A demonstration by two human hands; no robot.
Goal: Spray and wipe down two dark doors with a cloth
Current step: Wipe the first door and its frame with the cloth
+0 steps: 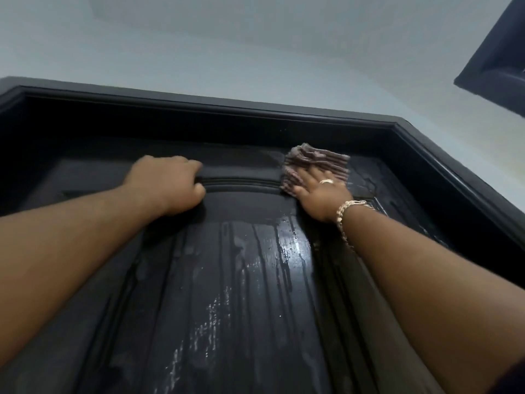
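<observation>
A dark panelled door (pixel 233 280) fills the lower view, seen from below; wet streaks and drips shine on its middle panel. My right hand (pixel 318 191) presses a brownish ribbed cloth (pixel 315 163) flat against the door's upper right part, fingers straight on the cloth. My left hand (pixel 170 183) rests near the top of the door at the left, its fingers curled over the raised moulding of the panel. No spray bottle is in view.
The dark door frame (pixel 255 115) runs along the top and down the right side. A pale wall (pixel 255 52) rises above it. The corner of another dark frame (pixel 500 58) shows at the upper right.
</observation>
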